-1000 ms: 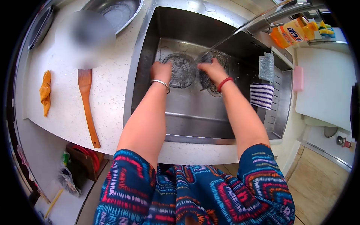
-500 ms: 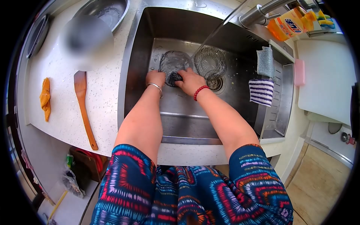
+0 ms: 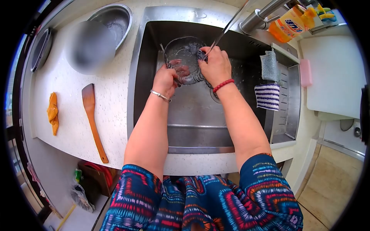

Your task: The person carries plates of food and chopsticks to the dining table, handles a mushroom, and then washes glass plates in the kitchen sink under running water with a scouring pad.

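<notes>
In the sink [image 3: 200,134], my left hand [image 3: 165,80] grips the near-left side of a round clear glass bowl [image 3: 184,52], its fingers showing through the glass. My right hand [image 3: 216,66] is closed on a dark scouring pad [image 3: 202,55] against the bowl's right side. A thin stream of water [image 3: 227,29] falls onto or just beside my right hand. Behind this hand, the second glass dish is mostly hidden.
A faucet [image 3: 256,22] and an orange detergent bottle [image 3: 290,24] stand behind the sink. A silver scrub cloth [image 3: 269,66] and striped cloth [image 3: 267,97] hang on its right divider. Left are a wooden spatula [image 3: 91,115], orange cloth [image 3: 52,113] and metal basin [image 3: 121,29].
The glass bowl has come up from the sink bottom, tilted, in my left hand. My right hand has moved right and farther back with the scouring pad, toward the water stream.
</notes>
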{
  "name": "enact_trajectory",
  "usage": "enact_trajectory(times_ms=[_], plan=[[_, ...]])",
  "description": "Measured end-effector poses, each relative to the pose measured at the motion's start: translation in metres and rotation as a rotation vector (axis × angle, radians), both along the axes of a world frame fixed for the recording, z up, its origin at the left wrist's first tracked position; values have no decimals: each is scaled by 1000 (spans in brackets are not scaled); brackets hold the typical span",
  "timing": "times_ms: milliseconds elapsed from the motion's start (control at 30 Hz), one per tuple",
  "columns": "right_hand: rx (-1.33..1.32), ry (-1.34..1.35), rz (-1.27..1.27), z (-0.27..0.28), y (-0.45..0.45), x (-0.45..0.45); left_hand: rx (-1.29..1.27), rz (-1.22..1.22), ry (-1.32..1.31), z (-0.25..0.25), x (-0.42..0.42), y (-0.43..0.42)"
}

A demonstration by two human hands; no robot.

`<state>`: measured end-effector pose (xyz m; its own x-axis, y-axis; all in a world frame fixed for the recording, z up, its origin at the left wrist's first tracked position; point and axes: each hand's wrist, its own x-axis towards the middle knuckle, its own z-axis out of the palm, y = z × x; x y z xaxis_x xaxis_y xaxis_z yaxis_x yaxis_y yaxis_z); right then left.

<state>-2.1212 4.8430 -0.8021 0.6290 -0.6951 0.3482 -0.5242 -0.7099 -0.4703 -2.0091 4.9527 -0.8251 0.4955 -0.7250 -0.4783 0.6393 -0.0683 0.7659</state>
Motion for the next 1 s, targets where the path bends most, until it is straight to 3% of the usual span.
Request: enact_trajectory(times_ms=[67, 200, 300, 367, 433, 500, 567, 633, 667, 700, 767, 800, 833, 900, 1000], plan=[[-58, 1, -5, 3, 3, 3, -112, -32, 130, 10, -3, 1], [-91, -104, 158, 1, 26, 11, -176, -9, 106, 12, -2, 3], [-136, -53, 195, 2, 28, 6, -158, -23, -76, 13, -5, 3], [-132, 27, -36, 5, -2, 0, -182, -108, 4, 22, -19, 4], [-89, -91, -101, 4, -9, 0, -184, -115, -35, 21, -22, 2], [-211, -113, 40, 8, 12, 9, -221, -117, -33, 22, -19, 3], [-168, -165, 161, 13, 24, 14, -192, -33, -18, 18, -20, 4], [-210, -147, 131, 7, 13, 19, -242, -106, -29, 20, -20, 8], [-18, -177, -27, 10, 2, 17, -218, -113, 15, 26, -24, 10], [-80, -62, -126, 15, -7, 13, -220, -114, 16, 27, -26, 11], [-9, -107, -62, 7, 4, 15, -197, -115, -38, 29, -28, 11], [-218, -149, 113, 14, 19, 15, -204, -131, -73, 26, -23, 11], [-66, -148, 164, 22, 37, 15, -207, -132, -72, 24, -22, 10], [-75, -161, 154, 13, 26, 13, -215, -164, -91, 23, -22, 8], [88, -113, -165, 21, -11, 6, -199, -176, -24, 26, -31, 7]])
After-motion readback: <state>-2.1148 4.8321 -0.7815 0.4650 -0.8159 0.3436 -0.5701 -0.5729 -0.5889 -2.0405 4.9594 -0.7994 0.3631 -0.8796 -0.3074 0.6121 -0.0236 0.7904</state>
